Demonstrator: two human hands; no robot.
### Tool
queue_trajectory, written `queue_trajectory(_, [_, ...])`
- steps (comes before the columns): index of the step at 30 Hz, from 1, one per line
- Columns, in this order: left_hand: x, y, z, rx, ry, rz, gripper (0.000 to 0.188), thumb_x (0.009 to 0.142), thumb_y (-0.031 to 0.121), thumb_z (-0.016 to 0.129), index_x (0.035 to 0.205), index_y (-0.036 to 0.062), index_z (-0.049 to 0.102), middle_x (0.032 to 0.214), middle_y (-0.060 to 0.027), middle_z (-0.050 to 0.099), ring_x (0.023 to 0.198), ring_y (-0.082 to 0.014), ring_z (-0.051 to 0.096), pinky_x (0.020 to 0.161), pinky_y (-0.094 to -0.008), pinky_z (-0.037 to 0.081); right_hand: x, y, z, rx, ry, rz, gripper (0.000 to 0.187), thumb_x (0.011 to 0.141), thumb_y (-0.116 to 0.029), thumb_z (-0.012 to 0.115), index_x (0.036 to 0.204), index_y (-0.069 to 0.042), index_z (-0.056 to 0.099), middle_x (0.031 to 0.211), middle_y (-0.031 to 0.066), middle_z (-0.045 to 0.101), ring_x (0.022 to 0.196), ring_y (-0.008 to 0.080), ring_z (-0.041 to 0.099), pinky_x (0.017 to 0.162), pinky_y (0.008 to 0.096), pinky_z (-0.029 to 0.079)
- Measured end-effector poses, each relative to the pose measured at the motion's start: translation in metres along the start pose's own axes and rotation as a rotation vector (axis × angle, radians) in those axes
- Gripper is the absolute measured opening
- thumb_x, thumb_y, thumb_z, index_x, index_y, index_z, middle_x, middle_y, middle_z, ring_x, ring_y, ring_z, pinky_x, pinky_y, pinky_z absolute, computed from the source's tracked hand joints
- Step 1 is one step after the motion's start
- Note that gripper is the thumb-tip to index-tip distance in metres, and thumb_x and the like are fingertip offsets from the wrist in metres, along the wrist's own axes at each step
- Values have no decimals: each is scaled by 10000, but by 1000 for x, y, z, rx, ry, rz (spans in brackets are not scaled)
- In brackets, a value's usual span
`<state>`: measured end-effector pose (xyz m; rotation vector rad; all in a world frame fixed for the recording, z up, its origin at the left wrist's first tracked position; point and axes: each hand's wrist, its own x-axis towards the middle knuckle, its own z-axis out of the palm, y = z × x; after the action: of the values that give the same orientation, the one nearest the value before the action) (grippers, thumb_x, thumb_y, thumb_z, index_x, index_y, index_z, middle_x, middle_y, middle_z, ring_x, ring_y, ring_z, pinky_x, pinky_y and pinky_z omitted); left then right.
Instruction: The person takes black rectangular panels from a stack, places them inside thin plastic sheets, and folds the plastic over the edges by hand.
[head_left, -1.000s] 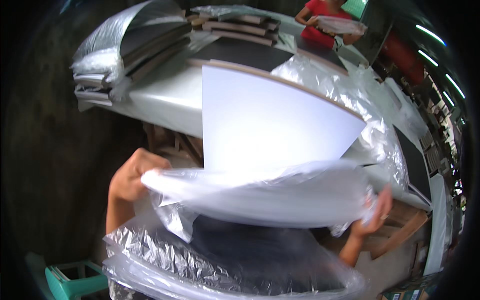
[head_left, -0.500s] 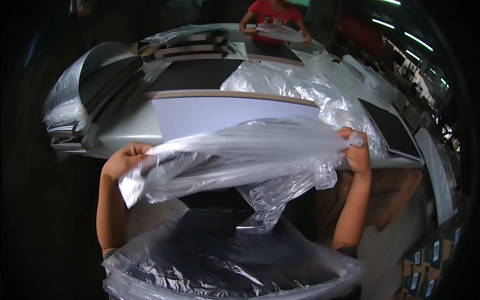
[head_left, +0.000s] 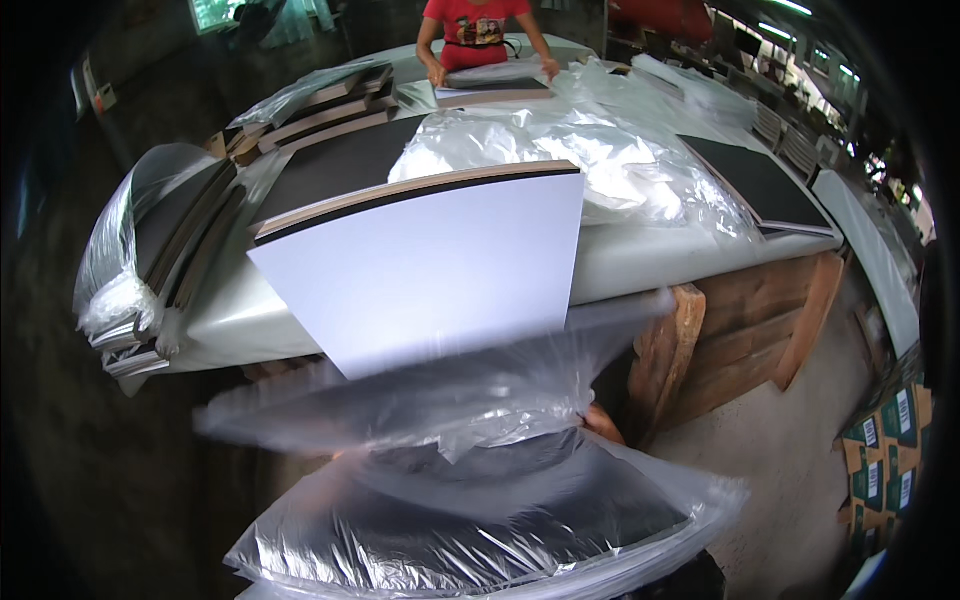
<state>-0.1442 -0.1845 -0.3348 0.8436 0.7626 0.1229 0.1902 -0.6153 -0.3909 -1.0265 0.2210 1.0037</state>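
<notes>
A clear plastic bag (head_left: 480, 540) with dark, flat sheets inside lies close in front of me at the lower middle. Its loose upper part (head_left: 400, 395) flares out above, smeared by motion. At the right of its gathered neck my right hand (head_left: 602, 424) is closed on the plastic, partly covered by it. Only a blurred bit of my left hand (head_left: 338, 457) shows under the film on the other side; its fingers are hidden. Just beyond the bag, a large white sheet (head_left: 440, 265) slants down over the table's near edge from a dark-topped stack (head_left: 340, 165).
Bagged dark boards (head_left: 180, 225) sit at the table's left, a crumpled plastic heap (head_left: 520, 145) in the middle, a dark board (head_left: 760, 185) at right. Across the table a person in red (head_left: 480, 30) handles film over a board. A wooden panel (head_left: 740, 320) and cartons (head_left: 890, 460) are right.
Both hands have come down and toward me from above the bag, bringing the loose plastic lower. My forearms no longer show. The view has shifted, baring more of the white sheet and the wooden panel.
</notes>
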Motion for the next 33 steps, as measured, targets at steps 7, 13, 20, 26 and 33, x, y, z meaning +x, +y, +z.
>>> queue_trajectory(7, [15, -19, 8, 96, 32, 17, 292, 811, 319, 557, 900, 43, 592, 781, -55, 592, 636, -147, 561, 473, -252, 451, 27, -56, -107, 28, 674, -341, 134, 806, -68, 532, 937, -88, 555, 651, 0, 511, 521, 97, 484, 438, 211, 378])
queue_trajectory(13, [14, -45, -7, 142, 104, -5, 318, 805, 336, 572, 920, 40, 595, 796, -64, 595, 655, -155, 565, 492, -264, 464, -139, -257, -131, 782, 975, -1457, 132, 801, -53, 513, 925, -77, 549, 620, 8, 486, 545, 123, 505, 465, 224, 394])
queue_trajectory(20, [-10, 85, 34, 944, 130, 45, 407, 783, 372, 615, 999, 28, 591, 845, -78, 604, 717, -172, 571, 568, -284, 486, -356, -335, 129, 4, 400, -2275, 255, 807, 9, 459, 1060, 28, 486, 685, 59, 452, 516, 103, 341, 465, 229, 331])
queue_trajectory(26, [-160, 199, 260, 1090, -404, 1015, 853, 657, 559, 669, 1216, -29, 408, 1203, -150, 447, 1093, -222, 448, 885, -336, 353, -245, -182, 312, -627, -907, -430, 180, 860, -27, 397, 1001, -14, 508, 613, -48, 362, 503, 17, 310, 419, 166, 258])
queue_trajectory(33, [-151, 90, 300, 943, -466, 708, 311, 854, 245, 581, 664, 2, 545, 482, -28, 449, 452, -82, 385, 425, -271, 349, -201, -150, 334, -322, -846, -449, 232, 917, -178, 409, 1104, -43, 436, 741, 12, 463, 494, 20, 304, 427, 160, 257])
